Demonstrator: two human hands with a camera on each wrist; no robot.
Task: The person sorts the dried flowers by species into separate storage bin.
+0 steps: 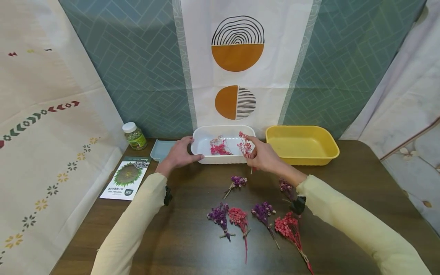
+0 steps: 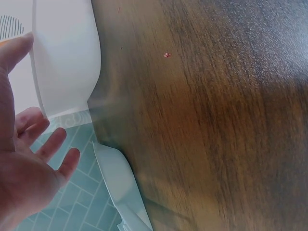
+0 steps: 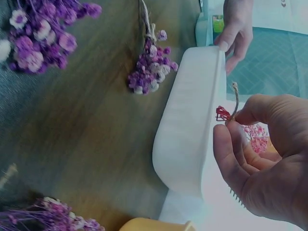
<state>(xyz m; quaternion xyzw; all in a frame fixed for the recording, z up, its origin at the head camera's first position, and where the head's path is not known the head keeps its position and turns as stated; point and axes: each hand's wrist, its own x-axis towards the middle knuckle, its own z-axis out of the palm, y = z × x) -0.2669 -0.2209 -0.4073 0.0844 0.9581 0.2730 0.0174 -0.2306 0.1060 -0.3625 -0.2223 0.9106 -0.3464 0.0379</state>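
My right hand pinches a small bunch of pink dried flowers over the right front rim of a white basin. In the right wrist view, its reddish stems and a piece of twine show at the fingertips of my right hand. More pink dried flowers lie inside the basin. At the basin's left end rests my left hand, thumb by the front rim and forefinger farther back. The left wrist view shows the other fingers of that hand loosely spread.
A yellow basin stands right of the white one. Purple bunches and pink bunches lie on the wooden table. Leftward are a light blue tray, a white-lidded jar and a seed packet.
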